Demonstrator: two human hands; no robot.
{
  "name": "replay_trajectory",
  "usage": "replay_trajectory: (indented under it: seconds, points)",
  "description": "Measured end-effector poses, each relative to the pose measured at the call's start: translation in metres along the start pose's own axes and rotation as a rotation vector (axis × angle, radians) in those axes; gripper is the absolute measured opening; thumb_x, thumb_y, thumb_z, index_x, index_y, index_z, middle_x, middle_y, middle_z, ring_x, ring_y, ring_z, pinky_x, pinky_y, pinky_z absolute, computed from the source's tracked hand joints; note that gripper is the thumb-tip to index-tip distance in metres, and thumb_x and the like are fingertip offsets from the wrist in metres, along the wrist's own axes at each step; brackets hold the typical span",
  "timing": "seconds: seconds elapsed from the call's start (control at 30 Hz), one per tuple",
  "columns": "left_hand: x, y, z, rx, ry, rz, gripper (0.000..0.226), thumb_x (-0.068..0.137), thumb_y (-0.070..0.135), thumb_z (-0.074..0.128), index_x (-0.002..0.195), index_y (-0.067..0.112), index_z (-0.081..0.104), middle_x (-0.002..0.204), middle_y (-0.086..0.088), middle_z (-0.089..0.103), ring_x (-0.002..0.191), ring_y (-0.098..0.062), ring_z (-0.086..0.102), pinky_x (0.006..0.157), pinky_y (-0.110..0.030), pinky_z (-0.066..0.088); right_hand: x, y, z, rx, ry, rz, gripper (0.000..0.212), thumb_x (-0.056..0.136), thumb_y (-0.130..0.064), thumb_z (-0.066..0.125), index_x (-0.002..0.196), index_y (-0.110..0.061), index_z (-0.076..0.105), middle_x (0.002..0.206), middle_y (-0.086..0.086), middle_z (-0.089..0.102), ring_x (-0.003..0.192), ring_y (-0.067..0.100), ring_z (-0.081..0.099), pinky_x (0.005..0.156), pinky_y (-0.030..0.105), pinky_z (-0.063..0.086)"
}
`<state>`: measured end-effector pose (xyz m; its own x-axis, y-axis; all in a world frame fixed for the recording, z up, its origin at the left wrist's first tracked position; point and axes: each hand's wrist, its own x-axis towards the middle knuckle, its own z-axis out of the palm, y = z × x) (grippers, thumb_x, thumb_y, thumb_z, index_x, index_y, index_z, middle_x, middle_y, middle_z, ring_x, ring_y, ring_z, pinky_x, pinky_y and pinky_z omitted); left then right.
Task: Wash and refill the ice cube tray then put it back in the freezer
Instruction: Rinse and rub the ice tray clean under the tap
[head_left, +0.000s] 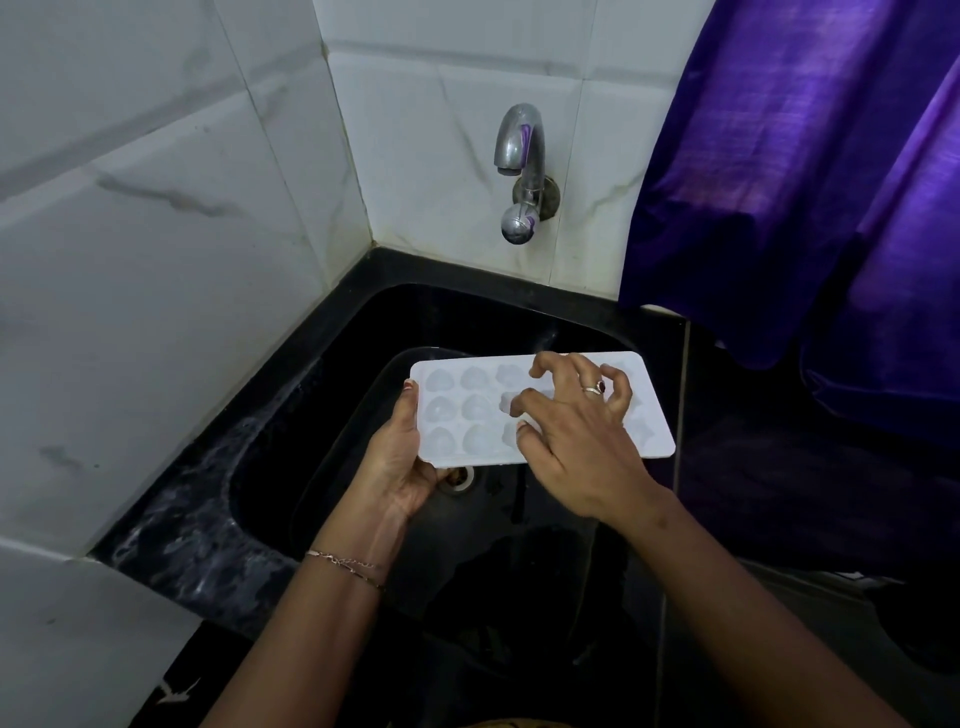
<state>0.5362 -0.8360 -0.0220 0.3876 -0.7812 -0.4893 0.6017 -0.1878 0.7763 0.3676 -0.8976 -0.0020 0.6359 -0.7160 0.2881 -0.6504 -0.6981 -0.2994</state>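
A white ice cube tray (467, 410) with heart-shaped and other moulded cells is held level over the black sink (322, 415). My left hand (402, 462) grips its left short edge, thumb on top and fingers underneath. My right hand (576, 431) rests on top of the tray's middle with fingers curled and spread, fingertips touching the cells; it wears a ring. The tray's right end sticks out beyond the right hand. I cannot tell whether the cells hold water.
A metal tap (519, 156) with a round knob juts from the tiled wall above the sink; no water runs. The sink drain (460, 478) shows under the tray. A purple curtain (810, 182) hangs at the right. A black counter surrounds the sink.
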Motion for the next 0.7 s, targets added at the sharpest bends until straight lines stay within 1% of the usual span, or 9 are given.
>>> replay_trajectory:
  seconds: [0.1,0.23,0.33,0.47,0.6,0.7]
  points:
    - [-0.0003,0.0016,0.001,-0.004,-0.011,-0.004,0.042,0.101,0.046,0.037,0.108,0.016,0.065,0.103,-0.009,0.075,0.091,-0.029,0.072,0.088,-0.049,0.054,-0.001,-0.0029,-0.0004,-0.031,0.021,0.041,0.042,0.081,-0.041,0.027,0.097,-0.032,0.065,0.132,-0.006,0.038,0.126,0.013,0.027,0.105,0.042,0.005]
    - [-0.0026,0.0033,0.0021,0.003,-0.029,-0.003,0.043,0.101,0.047,0.036,0.108,0.016,0.065,0.103,-0.009,0.075,0.093,-0.029,0.072,0.09,-0.05,0.053,-0.0008,-0.001,-0.0019,-0.043,-0.016,0.026,0.044,0.08,-0.04,0.027,0.102,-0.034,0.066,0.138,-0.007,0.034,0.13,0.015,0.026,0.104,0.044,0.006]
    - [-0.0037,0.0032,0.0015,0.006,-0.02,-0.001,0.043,0.101,0.047,0.036,0.108,0.016,0.066,0.101,-0.01,0.075,0.092,-0.03,0.071,0.089,-0.05,0.053,-0.0009,-0.0002,-0.0041,-0.029,-0.038,-0.021,0.047,0.079,-0.038,0.028,0.105,-0.034,0.067,0.137,-0.006,0.035,0.129,0.017,0.027,0.103,0.045,0.007]
    - [-0.004,0.0022,-0.001,0.004,-0.019,-0.003,0.045,0.1,0.048,0.037,0.113,0.014,0.064,0.105,-0.011,0.074,0.095,-0.031,0.071,0.086,-0.049,0.055,-0.0018,-0.0015,-0.0029,0.026,-0.003,-0.002,0.043,0.079,-0.035,0.03,0.098,-0.031,0.068,0.132,-0.004,0.038,0.128,0.018,0.028,0.106,0.047,0.008]
    - [-0.0047,0.0025,-0.0001,0.02,-0.04,0.013,0.044,0.1,0.048,0.038,0.109,0.016,0.066,0.102,-0.008,0.075,0.092,-0.029,0.072,0.087,-0.049,0.054,-0.0024,-0.0017,-0.0002,0.025,0.027,0.052,0.042,0.078,-0.034,0.029,0.094,-0.031,0.068,0.133,-0.006,0.037,0.129,0.018,0.028,0.109,0.05,0.008]
    - [-0.0066,0.0025,0.0013,0.028,-0.054,0.02,0.043,0.1,0.048,0.037,0.104,0.017,0.067,0.098,-0.007,0.076,0.089,-0.027,0.072,0.087,-0.049,0.054,-0.0021,-0.0024,-0.0002,-0.011,-0.01,0.021,0.046,0.079,-0.037,0.026,0.1,-0.032,0.067,0.138,-0.009,0.033,0.13,0.015,0.025,0.106,0.045,0.007]
